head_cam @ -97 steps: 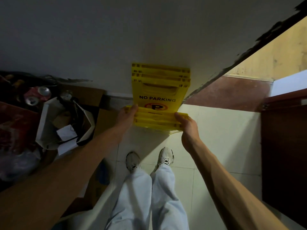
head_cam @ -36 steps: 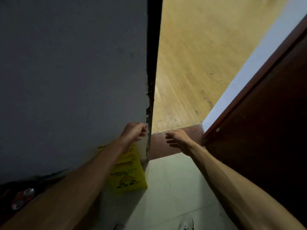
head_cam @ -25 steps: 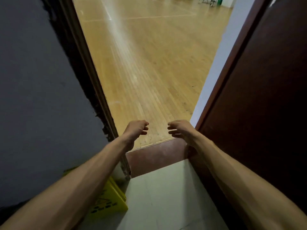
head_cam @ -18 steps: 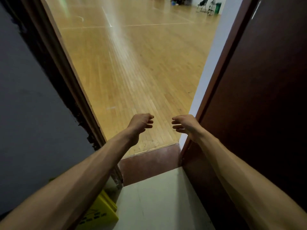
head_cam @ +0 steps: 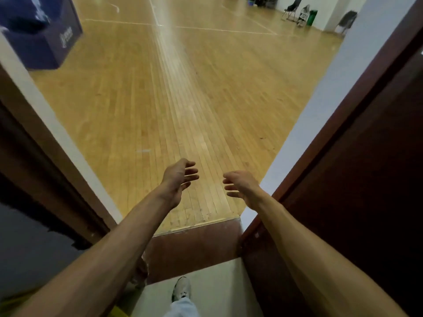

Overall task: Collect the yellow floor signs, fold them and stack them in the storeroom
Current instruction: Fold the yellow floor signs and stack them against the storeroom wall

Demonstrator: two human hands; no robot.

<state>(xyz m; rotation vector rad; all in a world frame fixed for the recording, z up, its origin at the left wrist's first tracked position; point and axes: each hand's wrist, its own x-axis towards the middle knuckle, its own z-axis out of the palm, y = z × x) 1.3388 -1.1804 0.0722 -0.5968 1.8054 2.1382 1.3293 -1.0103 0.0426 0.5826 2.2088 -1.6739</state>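
Note:
Both my hands are stretched out in front of me in the storeroom doorway and hold nothing. My left hand has its fingers loosely spread, and so does my right hand. Only a thin yellow sliver of the stacked floor signs shows at the bottom edge, behind and below my left forearm, against the left wall. No other yellow sign is visible on the hall floor ahead.
A dark brown door stands open on the right, the door frame on the left. A brown threshold leads onto a wooden sports floor. A dark blue box sits far left; chairs stand far back.
My hands have let go of the folded signs stacked by the wall. I have turned right toward the doorway and stepped closer; the stack has slid almost out of view.

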